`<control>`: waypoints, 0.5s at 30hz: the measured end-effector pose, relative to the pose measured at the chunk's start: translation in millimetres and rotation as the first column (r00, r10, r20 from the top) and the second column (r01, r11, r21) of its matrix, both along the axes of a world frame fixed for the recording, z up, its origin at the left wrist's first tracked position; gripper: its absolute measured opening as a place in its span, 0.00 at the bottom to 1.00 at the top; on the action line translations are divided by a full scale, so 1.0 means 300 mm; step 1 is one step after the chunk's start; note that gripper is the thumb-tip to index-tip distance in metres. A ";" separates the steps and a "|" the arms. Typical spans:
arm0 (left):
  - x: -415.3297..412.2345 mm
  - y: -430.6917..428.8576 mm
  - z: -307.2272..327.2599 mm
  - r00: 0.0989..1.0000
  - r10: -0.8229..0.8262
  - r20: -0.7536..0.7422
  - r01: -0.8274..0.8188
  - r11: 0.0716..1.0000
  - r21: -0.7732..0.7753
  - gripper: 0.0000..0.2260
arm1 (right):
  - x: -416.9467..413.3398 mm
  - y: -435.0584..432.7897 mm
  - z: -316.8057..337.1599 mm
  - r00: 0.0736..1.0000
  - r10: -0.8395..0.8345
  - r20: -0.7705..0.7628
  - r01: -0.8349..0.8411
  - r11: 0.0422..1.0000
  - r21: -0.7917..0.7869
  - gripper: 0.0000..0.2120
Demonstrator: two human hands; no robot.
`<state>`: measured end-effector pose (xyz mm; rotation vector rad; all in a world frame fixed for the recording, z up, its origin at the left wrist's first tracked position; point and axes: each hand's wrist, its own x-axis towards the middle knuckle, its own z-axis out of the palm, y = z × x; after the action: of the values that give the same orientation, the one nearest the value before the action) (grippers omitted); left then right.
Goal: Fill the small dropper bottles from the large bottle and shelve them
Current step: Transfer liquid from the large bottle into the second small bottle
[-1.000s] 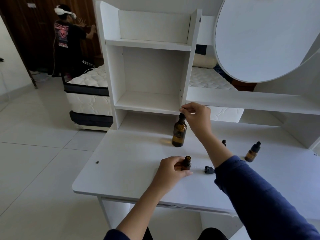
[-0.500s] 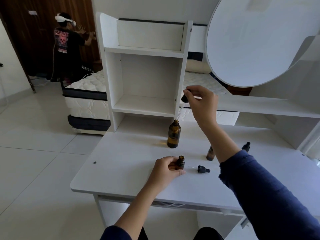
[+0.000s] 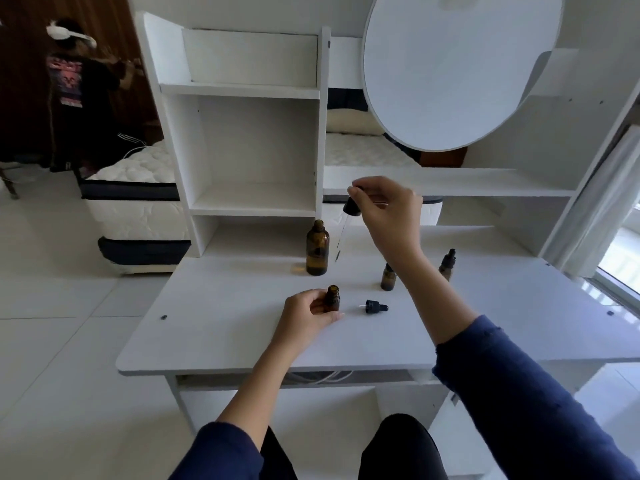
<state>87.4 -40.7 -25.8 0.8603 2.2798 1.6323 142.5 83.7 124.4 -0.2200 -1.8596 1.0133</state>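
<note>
Dropper out of large bottle, first fill not yet started.
Right hand [image 3: 391, 216] pinches the dropper [image 3: 350, 213] at frame centre, now clear and right of the large bottle [image 3: 317, 249]; earlier it sat on the neck. Left hand [image 3: 304, 315] grips the open small bottle [image 3: 332, 298] on the desk [image 3: 214, 323]. Two capped bottles wait at right; shelf [image 3: 256, 199] empty.

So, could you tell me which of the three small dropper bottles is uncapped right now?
The small bottle held by the left hand near the desk's front; its mouth is open. The two others, behind the right forearm, carry black dropper caps.
</note>
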 end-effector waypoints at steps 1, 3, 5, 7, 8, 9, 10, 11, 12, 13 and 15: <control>-0.003 0.000 0.002 1.000 0.003 -0.006 -0.003 1.000 -0.001 0.17 | 0.004 -0.007 -0.011 1.000 0.005 0.005 -0.005 1.000 -0.007 0.04; 0.003 -0.001 -0.001 1.000 0.003 -0.014 -0.003 1.000 0.000 0.17 | 0.018 -0.013 -0.038 1.000 0.017 0.012 -0.017 1.000 -0.021 0.03; 0.007 -0.002 0.000 1.000 0.002 -0.027 -0.002 1.000 0.000 0.17 | 0.027 -0.014 -0.058 1.000 0.015 0.019 -0.015 1.000 -0.026 0.03; 0.009 -0.002 0.001 0.999 -0.002 -0.033 0.002 1.000 0.003 0.17 | 0.030 -0.012 -0.069 0.999 0.006 0.036 -0.005 1.000 -0.028 0.04; 0.009 -0.002 0.002 1.000 -0.002 -0.031 0.002 1.000 0.005 0.17 | 0.031 -0.012 -0.074 0.999 0.005 0.043 -0.004 1.000 -0.030 0.04; 0.009 -0.002 0.002 1.000 -0.002 -0.030 0.002 1.000 0.008 0.17 | 0.031 -0.012 -0.079 0.999 0.004 0.047 -0.003 1.000 -0.028 0.04; 0.009 -0.003 0.002 1.000 -0.003 -0.030 0.004 1.000 0.010 0.17 | 0.031 -0.013 -0.082 0.999 0.003 0.050 -0.002 1.000 -0.026 0.03; 0.009 -0.003 0.003 1.000 -0.006 -0.030 0.006 1.000 0.011 0.17 | 0.031 -0.014 -0.087 0.999 0.001 0.053 0.000 1.000 -0.025 0.03; 0.010 -0.003 0.004 1.000 -0.008 -0.029 0.008 1.000 0.011 0.17 | 0.030 -0.016 -0.091 0.998 0.000 0.057 0.001 1.000 -0.024 0.03; 0.011 -0.003 0.005 1.000 -0.010 -0.028 0.010 1.000 0.012 0.17 | 0.029 -0.017 -0.095 0.998 -0.001 0.062 0.003 1.000 -0.023 0.03; 0.010 -0.004 0.005 1.000 -0.013 -0.019 0.014 1.000 0.018 0.17 | 0.025 -0.018 -0.101 0.997 0.000 0.071 0.002 1.000 -0.025 0.03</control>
<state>90.3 -41.9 -24.4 0.8969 2.2696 1.6491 150.1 78.3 94.1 -0.2754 -1.9111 1.0409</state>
